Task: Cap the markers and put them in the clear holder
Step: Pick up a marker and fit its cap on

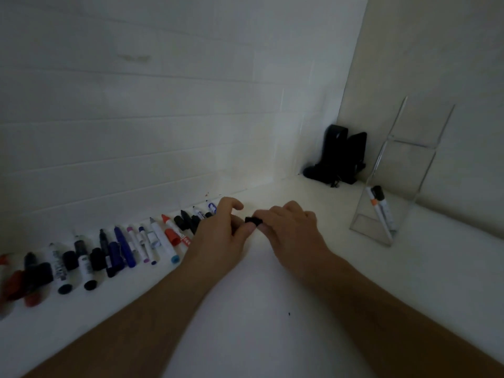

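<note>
Both hands meet over the white counter point(272, 309). The left hand point(218, 236) and right hand point(289, 230) pinch a small black marker piece point(253, 220) between their fingertips. The clear plastic holder point(395, 170), holding two markers point(381, 211), stands well right.
</note>
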{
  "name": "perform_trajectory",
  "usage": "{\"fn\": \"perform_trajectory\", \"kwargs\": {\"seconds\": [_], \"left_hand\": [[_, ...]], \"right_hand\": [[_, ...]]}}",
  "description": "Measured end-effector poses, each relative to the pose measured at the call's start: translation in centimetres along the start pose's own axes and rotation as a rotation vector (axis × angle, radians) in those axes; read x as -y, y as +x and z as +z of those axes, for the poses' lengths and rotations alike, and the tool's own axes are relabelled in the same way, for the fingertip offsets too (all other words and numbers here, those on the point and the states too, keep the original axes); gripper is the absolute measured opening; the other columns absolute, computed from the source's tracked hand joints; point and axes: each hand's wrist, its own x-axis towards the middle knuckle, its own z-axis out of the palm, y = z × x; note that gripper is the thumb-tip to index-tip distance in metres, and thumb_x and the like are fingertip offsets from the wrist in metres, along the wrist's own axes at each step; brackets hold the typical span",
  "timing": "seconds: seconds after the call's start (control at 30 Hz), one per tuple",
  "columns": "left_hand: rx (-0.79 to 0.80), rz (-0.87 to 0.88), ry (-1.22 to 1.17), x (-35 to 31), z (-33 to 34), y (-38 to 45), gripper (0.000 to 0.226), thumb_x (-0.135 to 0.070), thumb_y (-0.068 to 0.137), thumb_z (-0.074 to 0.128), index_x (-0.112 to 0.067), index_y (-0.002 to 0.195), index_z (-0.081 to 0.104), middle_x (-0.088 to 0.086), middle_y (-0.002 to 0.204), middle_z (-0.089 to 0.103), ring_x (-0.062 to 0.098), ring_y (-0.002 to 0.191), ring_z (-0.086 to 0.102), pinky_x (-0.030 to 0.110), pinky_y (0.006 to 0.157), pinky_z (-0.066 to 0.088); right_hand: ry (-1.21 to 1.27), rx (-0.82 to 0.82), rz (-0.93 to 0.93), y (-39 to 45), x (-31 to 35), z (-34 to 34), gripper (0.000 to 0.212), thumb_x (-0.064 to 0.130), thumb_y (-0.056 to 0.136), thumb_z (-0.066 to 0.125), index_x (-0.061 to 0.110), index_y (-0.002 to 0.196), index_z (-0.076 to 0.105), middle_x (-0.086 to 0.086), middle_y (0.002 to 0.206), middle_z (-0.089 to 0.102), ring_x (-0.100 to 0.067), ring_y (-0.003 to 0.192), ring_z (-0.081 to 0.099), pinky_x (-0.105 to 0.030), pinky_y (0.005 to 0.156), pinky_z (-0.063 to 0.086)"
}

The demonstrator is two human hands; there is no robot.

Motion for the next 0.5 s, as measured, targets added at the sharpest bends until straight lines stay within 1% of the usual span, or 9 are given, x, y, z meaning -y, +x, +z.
{"fn": "perform_trajectory", "kwargs": {"seconds": [0.07, 0.13, 0.2, 0.27, 0.3, 0.37, 0.4, 0.43, 0.5], "left_hand": [[0.005, 0.005, -0.017, 0.0, -0.1, -0.2, 0.032, -0.034, 0.096, 0.061, -0.033, 0.120, 0.040, -0.012, 0.086, 0.067, -0.001, 0.075, 0.061, 0.020, 0.068, 0.046], [0.052, 0.033, -0.017, 0.1, -0.1, -0.5, 0.033, -0.034, 0.096, 0.060, -0.037, 0.122, 0.039, -0.013, 0.085, 0.065, 0.000, 0.073, 0.060, 0.018, 0.067, 0.045], [0.114, 0.090, 0.017, 0.2, 0.0, -0.6, 0.033, -0.034, 0.096, 0.060, -0.039, 0.122, 0.041, -0.014, 0.086, 0.064, 0.000, 0.073, 0.060, 0.018, 0.067, 0.046], [0.166, 0.172, 0.086, 0.2, 0.1, -0.8, 0.027, -0.036, 0.096, 0.058, -0.040, 0.120, 0.045, -0.016, 0.087, 0.063, 0.002, 0.072, 0.059, 0.020, 0.068, 0.047], [0.189, 0.214, 0.118, 0.2, 0.2, -0.9, 0.024, -0.037, 0.096, 0.057, -0.040, 0.118, 0.048, -0.017, 0.088, 0.063, 0.002, 0.073, 0.058, 0.021, 0.068, 0.047], [0.221, 0.272, 0.159, 0.2, 0.4, -1.1, 0.021, -0.039, 0.096, 0.056, -0.041, 0.116, 0.052, -0.018, 0.090, 0.063, 0.001, 0.079, 0.057, 0.020, 0.071, 0.046], [0.229, 0.294, 0.176, 0.1, 0.5, -1.1, 0.021, -0.040, 0.095, 0.056, -0.041, 0.116, 0.053, -0.019, 0.092, 0.062, 0.001, 0.083, 0.057, 0.021, 0.074, 0.046], [0.233, 0.314, 0.199, 0.1, 0.6, -1.2, 0.020, -0.041, 0.095, 0.056, -0.042, 0.115, 0.054, -0.020, 0.093, 0.062, 0.000, 0.087, 0.056, 0.022, 0.076, 0.047], [0.241, 0.341, 0.240, -0.2, 0.9, -1.3, 0.018, -0.042, 0.094, 0.056, -0.042, 0.112, 0.057, -0.021, 0.093, 0.062, 0.000, 0.090, 0.055, 0.026, 0.081, 0.048]], "right_hand": [[0.150, -0.031, 0.083, 0.5, -0.6, -1.0, 0.028, 0.032, 0.105, 0.047, 0.029, 0.130, 0.058, 0.006, 0.112, 0.061, -0.018, 0.101, 0.051, -0.037, 0.084, 0.040], [0.363, -0.179, 0.181, 1.3, -1.6, -3.2, 0.024, 0.025, 0.101, 0.056, 0.021, 0.124, 0.060, 0.003, 0.108, 0.058, -0.014, 0.094, 0.053, -0.033, 0.085, 0.046], [0.487, -0.345, 0.257, 2.0, -2.8, -6.5, 0.017, 0.021, 0.100, 0.060, 0.019, 0.117, 0.060, 0.002, 0.102, 0.060, -0.008, 0.085, 0.058, -0.027, 0.082, 0.050], [0.437, -0.455, 0.297, 2.2, -4.3, -10.2, 0.015, 0.018, 0.099, 0.062, 0.022, 0.113, 0.059, 0.006, 0.095, 0.061, 0.001, 0.080, 0.058, -0.018, 0.078, 0.048], [0.371, -0.501, 0.299, 2.3, -5.4, -11.9, 0.017, 0.017, 0.098, 0.062, 0.022, 0.114, 0.060, 0.007, 0.096, 0.061, -0.001, 0.081, 0.058, -0.021, 0.079, 0.048], [0.265, -0.565, 0.307, 2.2, -7.6, -14.5, 0.019, 0.017, 0.096, 0.063, 0.020, 0.115, 0.062, 0.005, 0.101, 0.064, -0.014, 0.087, 0.061, -0.034, 0.083, 0.052], [0.233, -0.581, 0.316, 2.1, -8.7, -15.3, 0.020, 0.017, 0.097, 0.062, 0.020, 0.117, 0.061, 0.004, 0.104, 0.064, -0.018, 0.087, 0.062, -0.037, 0.084, 0.054], [0.211, -0.589, 0.328, 1.9, -9.8, -15.9, 0.022, 0.017, 0.097, 0.062, 0.019, 0.118, 0.059, 0.002, 0.107, 0.066, -0.020, 0.088, 0.063, -0.038, 0.084, 0.054], [0.173, -0.564, 0.361, 1.2, -11.5, -16.2, 0.026, 0.016, 0.099, 0.060, 0.018, 0.124, 0.055, -0.002, 0.113, 0.067, -0.023, 0.088, 0.064, -0.035, 0.081, 0.051]]}}
